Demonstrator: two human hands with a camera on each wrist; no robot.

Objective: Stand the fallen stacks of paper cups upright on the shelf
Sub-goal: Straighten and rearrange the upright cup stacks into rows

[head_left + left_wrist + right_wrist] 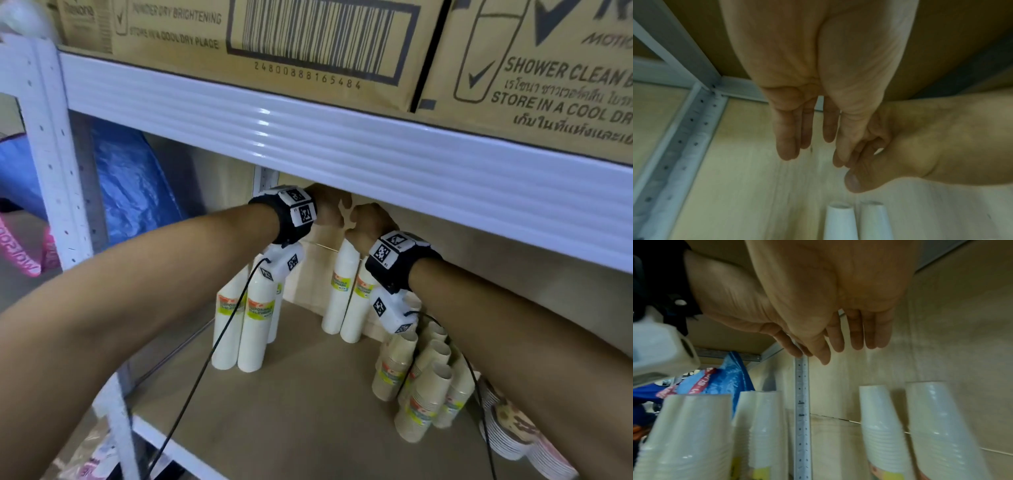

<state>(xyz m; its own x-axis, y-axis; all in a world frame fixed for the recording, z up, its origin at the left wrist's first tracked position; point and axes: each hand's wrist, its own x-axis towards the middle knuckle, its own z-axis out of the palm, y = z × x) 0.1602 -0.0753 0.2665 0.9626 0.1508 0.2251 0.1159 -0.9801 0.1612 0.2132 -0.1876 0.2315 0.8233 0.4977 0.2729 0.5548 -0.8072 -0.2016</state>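
Note:
Two white paper-cup stacks (pixel 344 291) stand upright against the back panel, their tops showing in the left wrist view (pixel 838 222). Several more white stacks (pixel 253 325) stand upright at the shelf's left. Brown cup stacks (pixel 421 377) stand close together at the right, leaning slightly. My left hand (pixel 329 209) and right hand (pixel 368 222) hover side by side above the back pair, just under the upper shelf beam, which hides their fingers in the head view. The left hand (pixel 809 146) hangs with straight fingers and holds nothing. The right hand (pixel 846 350) does the same.
The white upper shelf beam (pixel 342 144) runs low over my hands, with cardboard boxes (pixel 274 44) on top. Patterned cups (pixel 513 428) lie at the far right. A perforated upright (pixel 802 402) stands at the back, a blue bag (pixel 137 178) to the left.

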